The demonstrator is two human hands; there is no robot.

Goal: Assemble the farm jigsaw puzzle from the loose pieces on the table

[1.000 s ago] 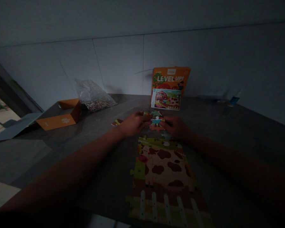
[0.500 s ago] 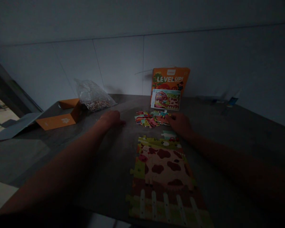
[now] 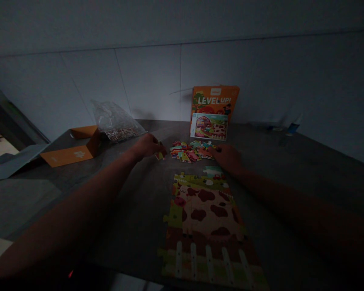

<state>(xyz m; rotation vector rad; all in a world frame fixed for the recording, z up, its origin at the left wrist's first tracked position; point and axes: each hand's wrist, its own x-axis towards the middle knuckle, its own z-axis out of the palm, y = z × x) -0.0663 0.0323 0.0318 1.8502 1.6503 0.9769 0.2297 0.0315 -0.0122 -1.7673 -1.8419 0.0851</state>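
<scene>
My left hand (image 3: pixel 147 146) is closed round a small puzzle piece (image 3: pixel 160 154), held just above the dark table (image 3: pixel 291 169), left of a heap of loose puzzle pieces (image 3: pixel 189 150). My right hand (image 3: pixel 227 157) rests with curled fingers at the right end of that heap, touching the pieces; whether it holds one is hidden. A partly joined cow-and-fence puzzle (image 3: pixel 204 226) lies in front of me, between my forearms.
An orange "LEVEL UP!" puzzle box (image 3: pixel 214 111) leans on the tiled wall behind the heap. A clear plastic bag (image 3: pixel 115 121) and an open orange box (image 3: pixel 74 149) sit at the back left. A small bottle-like object (image 3: pixel 291 129) lies at the back right.
My left hand left the heap, went out to the left, and now comes back toward it holding a piece. My right hand stayed at the heap's right end.
</scene>
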